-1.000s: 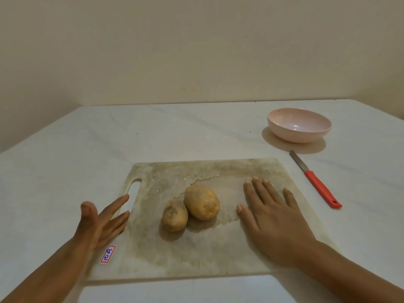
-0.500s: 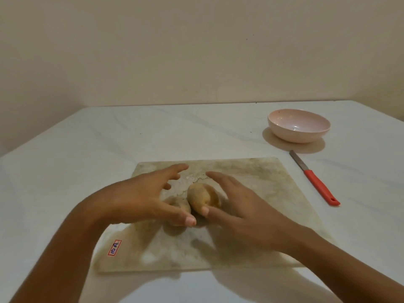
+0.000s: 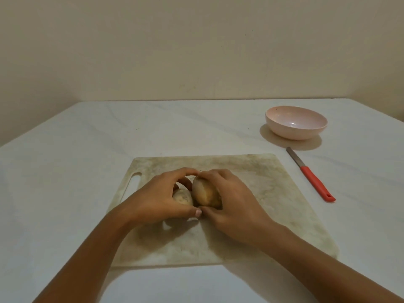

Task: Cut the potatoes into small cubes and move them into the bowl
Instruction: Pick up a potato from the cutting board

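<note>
The two potatoes lie touching in the middle of the board (image 3: 273, 189), both whole: the left hand (image 3: 161, 197) curls fingers and thumb round the small potato (image 3: 182, 196) and the right hand (image 3: 229, 204) cups the big potato (image 3: 205, 192) likewise, thumb tips meeting at the near side. The bowl (image 3: 293, 133) stands on the table (image 3: 76, 149) beyond the board's far right corner, and the knife (image 3: 310, 174) lies flat just right of the board, blade towards the bowl

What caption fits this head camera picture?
Left hand and right hand hold two potatoes on the board; knife and bowl lie aside.
</note>
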